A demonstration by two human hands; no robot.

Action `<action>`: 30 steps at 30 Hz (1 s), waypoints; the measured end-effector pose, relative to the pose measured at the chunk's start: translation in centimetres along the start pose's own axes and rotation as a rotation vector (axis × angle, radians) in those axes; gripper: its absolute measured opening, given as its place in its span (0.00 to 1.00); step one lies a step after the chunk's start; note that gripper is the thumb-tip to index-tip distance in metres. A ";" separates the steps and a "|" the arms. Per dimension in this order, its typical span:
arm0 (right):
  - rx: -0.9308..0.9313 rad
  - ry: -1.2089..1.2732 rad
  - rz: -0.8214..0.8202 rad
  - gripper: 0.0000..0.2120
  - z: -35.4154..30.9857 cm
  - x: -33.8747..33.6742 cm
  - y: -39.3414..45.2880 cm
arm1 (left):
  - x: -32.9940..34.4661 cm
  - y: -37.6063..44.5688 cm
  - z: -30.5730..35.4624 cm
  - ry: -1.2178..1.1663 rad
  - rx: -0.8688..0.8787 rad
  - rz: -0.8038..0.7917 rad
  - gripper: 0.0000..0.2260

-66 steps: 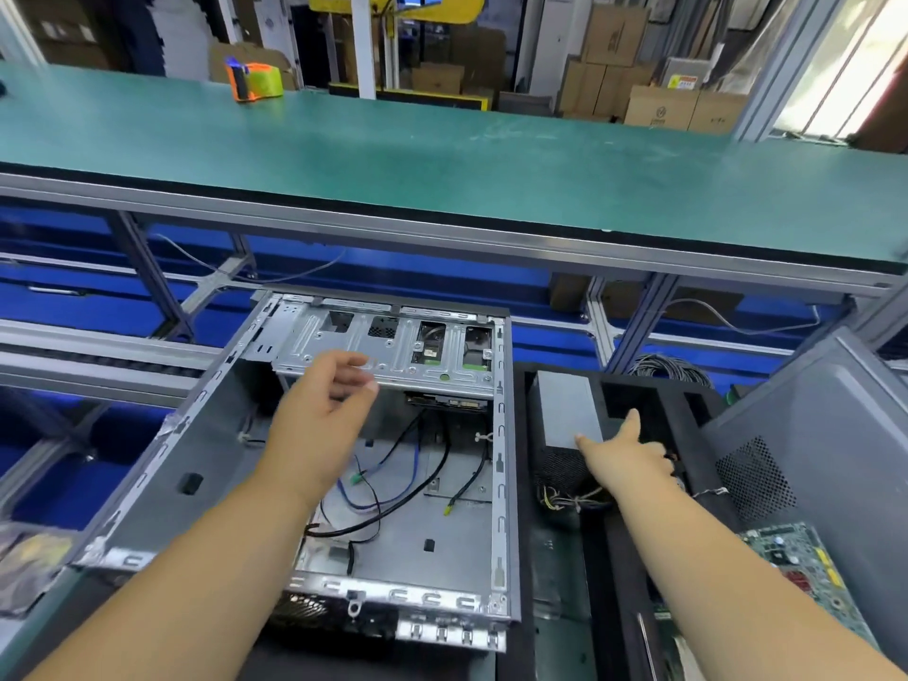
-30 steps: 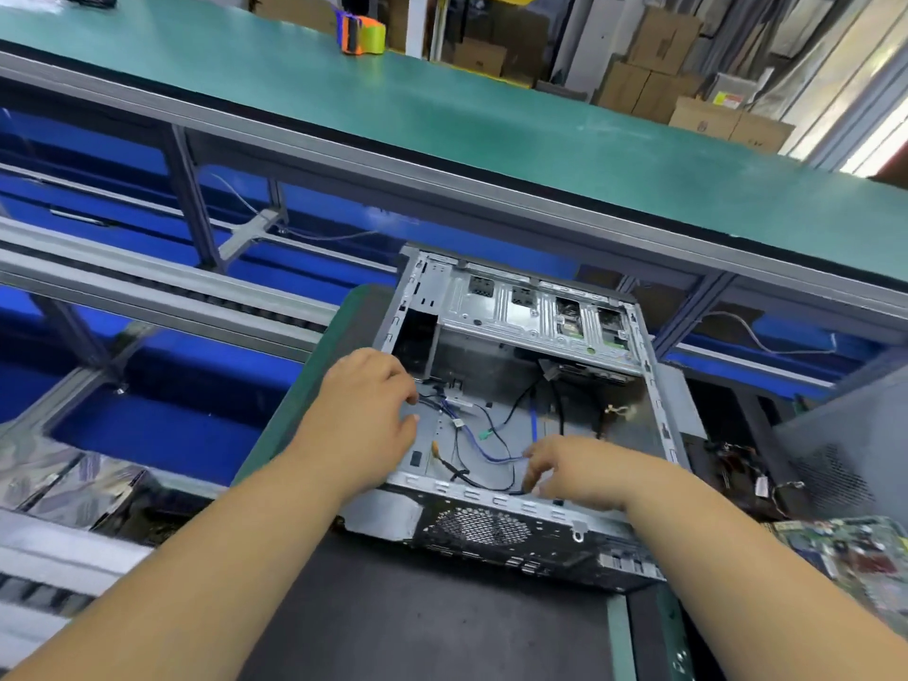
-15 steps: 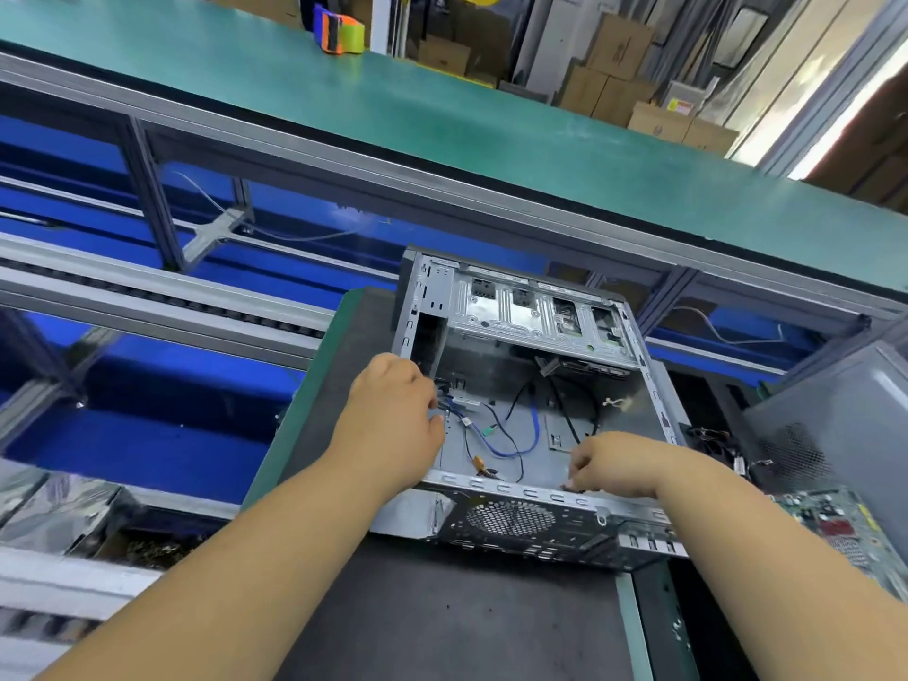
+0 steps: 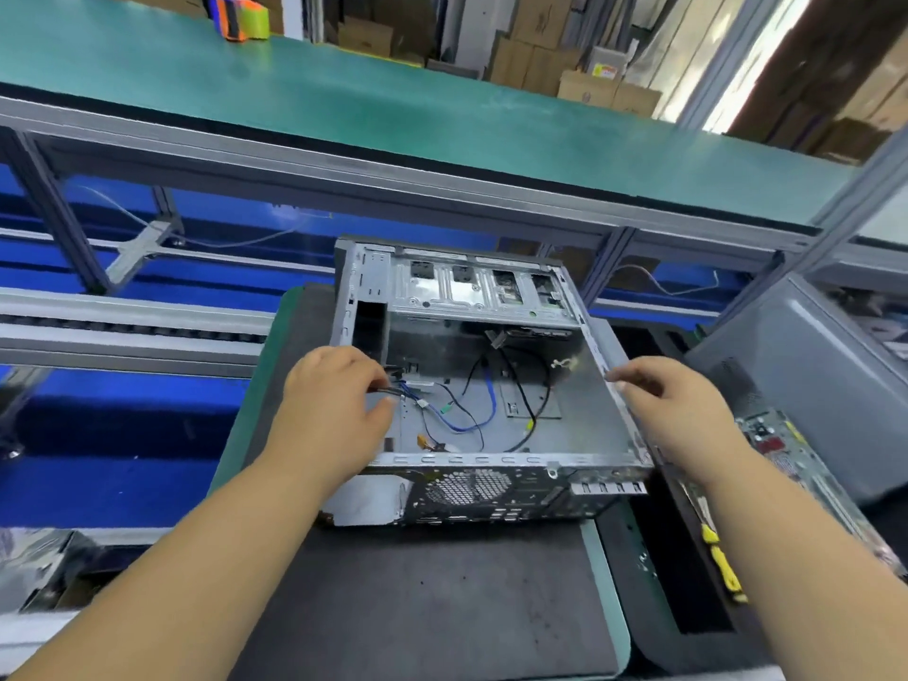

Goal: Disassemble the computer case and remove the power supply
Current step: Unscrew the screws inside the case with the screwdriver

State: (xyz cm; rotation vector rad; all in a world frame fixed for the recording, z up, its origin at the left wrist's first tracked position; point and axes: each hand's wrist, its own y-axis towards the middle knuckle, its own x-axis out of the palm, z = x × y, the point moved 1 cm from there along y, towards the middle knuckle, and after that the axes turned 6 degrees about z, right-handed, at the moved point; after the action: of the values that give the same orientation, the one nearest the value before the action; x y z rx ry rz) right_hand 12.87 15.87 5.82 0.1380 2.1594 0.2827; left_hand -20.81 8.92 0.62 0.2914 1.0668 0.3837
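Head view: one open case [image 4: 491, 380] is seen lying on a dark mat [image 4: 417, 582], with two hands at it. The left hand [image 4: 339, 410] is curled at the left wall, and thin cables [image 4: 459, 415] are pinched in its fingers. The right hand [image 4: 678, 410] is laid on the right rim with its fingers loosely bent; whether the rim is gripped cannot be told. One circuit board [image 4: 781, 449] is partly cut off by the right forearm. One tape dispenser [image 4: 241, 17] is seen blurred on the green bench [image 4: 393, 105].

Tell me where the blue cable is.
In the head view the blue cable lies loose on the floor of the open case, left of centre, just right of the left hand.
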 end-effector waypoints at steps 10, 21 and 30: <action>0.192 0.366 -0.100 0.13 8.0 -0.2 -3.8 | 0.0 -1.8 5.1 -0.121 0.062 -0.068 0.05; 0.146 0.456 -0.223 0.12 13.0 -2.6 -2.7 | 5.6 -2.5 15.2 -0.183 0.063 -0.217 0.05; 0.297 0.306 -0.159 0.11 22.1 -5.3 -2.5 | 8.8 -2.8 20.1 -0.207 -0.094 -0.237 0.09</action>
State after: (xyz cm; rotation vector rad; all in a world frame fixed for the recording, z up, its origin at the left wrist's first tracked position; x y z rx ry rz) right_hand 34.12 15.64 -2.74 0.0947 2.4913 -0.1192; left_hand 1.28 9.31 1.69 0.1160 0.8660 0.1854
